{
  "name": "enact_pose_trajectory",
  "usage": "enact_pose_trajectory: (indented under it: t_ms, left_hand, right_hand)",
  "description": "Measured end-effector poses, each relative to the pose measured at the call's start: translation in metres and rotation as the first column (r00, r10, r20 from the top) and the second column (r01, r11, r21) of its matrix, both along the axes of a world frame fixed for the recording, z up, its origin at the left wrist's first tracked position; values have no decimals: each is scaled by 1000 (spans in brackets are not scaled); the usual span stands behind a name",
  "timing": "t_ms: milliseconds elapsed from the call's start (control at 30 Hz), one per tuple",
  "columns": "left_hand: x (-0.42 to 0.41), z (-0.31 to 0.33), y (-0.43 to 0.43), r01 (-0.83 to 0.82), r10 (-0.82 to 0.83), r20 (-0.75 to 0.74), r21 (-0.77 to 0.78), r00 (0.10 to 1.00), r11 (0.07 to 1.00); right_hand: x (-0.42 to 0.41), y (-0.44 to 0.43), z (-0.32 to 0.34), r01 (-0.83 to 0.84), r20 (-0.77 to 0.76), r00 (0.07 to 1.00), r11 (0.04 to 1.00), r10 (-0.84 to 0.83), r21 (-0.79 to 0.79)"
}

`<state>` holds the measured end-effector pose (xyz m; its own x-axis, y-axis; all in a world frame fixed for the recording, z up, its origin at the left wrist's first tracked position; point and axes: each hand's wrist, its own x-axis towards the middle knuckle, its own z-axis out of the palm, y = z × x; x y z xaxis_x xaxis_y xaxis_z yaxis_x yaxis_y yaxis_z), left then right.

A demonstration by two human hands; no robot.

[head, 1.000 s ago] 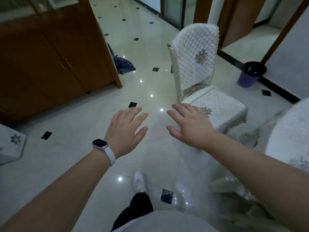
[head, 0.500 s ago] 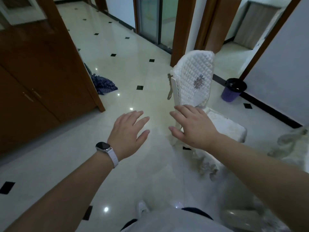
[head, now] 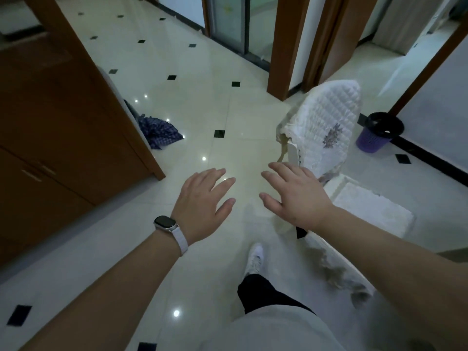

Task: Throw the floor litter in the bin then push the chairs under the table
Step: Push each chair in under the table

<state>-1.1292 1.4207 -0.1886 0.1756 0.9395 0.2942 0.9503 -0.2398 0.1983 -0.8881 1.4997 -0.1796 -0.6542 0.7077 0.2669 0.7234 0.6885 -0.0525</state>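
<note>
Both hands are empty. The left hand (head: pixel 202 196) and the right hand (head: pixel 296 196) are stretched forward over the floor (head: pixel 228 110), palms down, with the fingers straight and a little spread. I judge they are held like this to take the chair (head: pixel 326 127) by its back, because the right hand is just beside the lower edge of the quilted backrest. I cannot tell if it touches it.

The chair stands free on the floor, with its padded seat on the right side. The table is not clearly visible, so the direction of the push is a guess: probably to the right and toward the person. The bin (head: pixel 379 134) stands behind the chair, against the wall, and something small and pale lies inside it.

On the left, a blue cloth (head: pixel 159 131) lies at the corner of the wooden cabinet (head: pixel 63 122). If it counts as litter I cannot say.

There is wide open floor between the cabinet and the chair. The tight places are the door frame (head: pixel 286 46) near the chair back, and the person's own shoe (head: pixel 254 257) close to the chair's skirt, which a chair leg could catch.
</note>
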Motion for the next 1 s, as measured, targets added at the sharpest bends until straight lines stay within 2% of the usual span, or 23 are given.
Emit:
enact_pose_trajectory:
  t_ms: [200, 300, 500, 600, 800, 1000]
  left_hand:
    - [-42, 11, 113, -35, 31, -81, -46, 996, 998]
    - [-52, 20, 174, 2, -5, -120, -24, 993, 1000]
    - [-62, 26, 274, 20, -22, -136, -17, 991, 1000]
    - [-69, 26, 316, 79, -79, -157, -5, 984, 997]
    - [-95, 14, 408, 184, -180, -108, 30, 978, 982]
    - [-134, -8, 529, 342, -338, -74, 41, 938, 939]
  right_hand:
    - [-46, 116, -12, -25, -21, 999, 998, 24, -65]
    - [-53, 178, 2, -26, -73, 997, 999, 23, -37]
    - [-54, 276, 19, 22, -26, 999, 999, -23, -48]
    - [-55, 306, 18, 58, -15, 998, 998, -58, -26]
    - [-75, 373, 7, 139, 18, 990, 989, -138, -52]
    - [-105, 451, 7, 311, 144, 943, 948, -299, -70]
